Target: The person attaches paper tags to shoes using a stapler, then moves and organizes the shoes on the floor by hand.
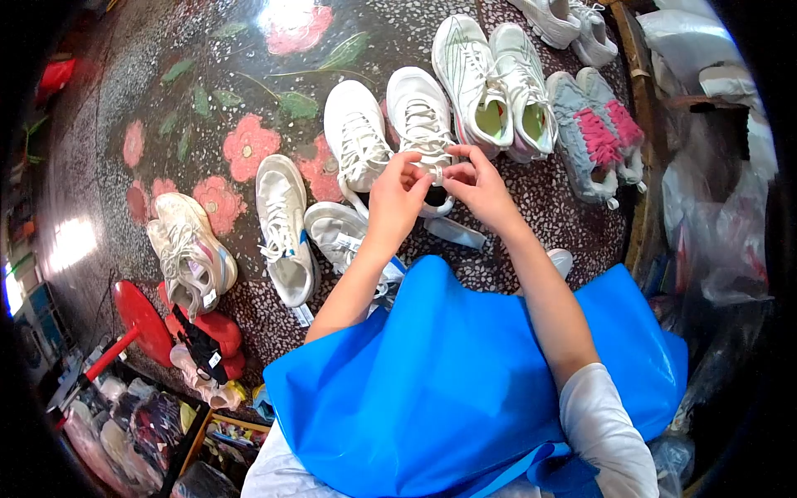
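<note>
Both my hands meet over the opening of a white sneaker (422,108), one of a pair on the floor, its toe pointing away from me. My left hand (398,191) is closed, thumb and finger pinching a small white strip (437,174) at the sneaker's top. From the other side, my right hand (480,187) pinches the same strip; whether it is a tag or a lace end I cannot tell. The matching white sneaker (353,133) stands just left. A whitish flat piece (455,233) lies below the heel. A blue apron (448,373) covers my lap.
To the right stand a pale green-lined pair (490,91) and grey sneakers with pink laces (594,133). More worn white sneakers (282,224) are at left, some with tags. A red stool (143,324) and bagged items lie lower left. A wooden edge (643,141) borders plastic bags.
</note>
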`<control>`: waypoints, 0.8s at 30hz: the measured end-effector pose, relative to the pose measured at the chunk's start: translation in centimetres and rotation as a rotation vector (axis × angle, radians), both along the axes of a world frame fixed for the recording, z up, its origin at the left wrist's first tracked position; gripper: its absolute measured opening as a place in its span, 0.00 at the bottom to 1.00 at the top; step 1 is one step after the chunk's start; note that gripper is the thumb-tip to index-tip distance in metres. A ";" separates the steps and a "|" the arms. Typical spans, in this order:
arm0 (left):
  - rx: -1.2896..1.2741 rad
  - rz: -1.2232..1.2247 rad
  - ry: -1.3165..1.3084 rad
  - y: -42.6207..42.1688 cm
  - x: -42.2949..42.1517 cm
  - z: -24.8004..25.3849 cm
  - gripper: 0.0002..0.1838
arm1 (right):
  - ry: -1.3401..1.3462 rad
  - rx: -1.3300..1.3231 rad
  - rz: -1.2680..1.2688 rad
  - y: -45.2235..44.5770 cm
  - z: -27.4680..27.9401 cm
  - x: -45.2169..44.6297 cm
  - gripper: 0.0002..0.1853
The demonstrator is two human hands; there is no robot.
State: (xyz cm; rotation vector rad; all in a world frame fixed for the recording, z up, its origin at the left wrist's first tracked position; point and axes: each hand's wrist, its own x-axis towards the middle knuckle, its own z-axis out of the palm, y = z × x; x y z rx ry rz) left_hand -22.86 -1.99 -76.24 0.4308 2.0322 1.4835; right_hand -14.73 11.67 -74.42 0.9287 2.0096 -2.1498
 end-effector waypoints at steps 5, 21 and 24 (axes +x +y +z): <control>0.137 0.146 -0.259 -1.2 -0.4 -0.2 0.18 | -0.065 0.059 -0.108 1.1 -0.3 2.2 0.21; 0.137 0.070 -0.139 1.0 2.3 3.2 0.18 | 0.031 -0.089 -0.173 -0.6 1.1 1.9 0.10; 0.198 0.108 -0.201 1.3 2.4 2.8 0.18 | 0.009 -0.117 -0.199 -0.5 1.4 2.1 0.10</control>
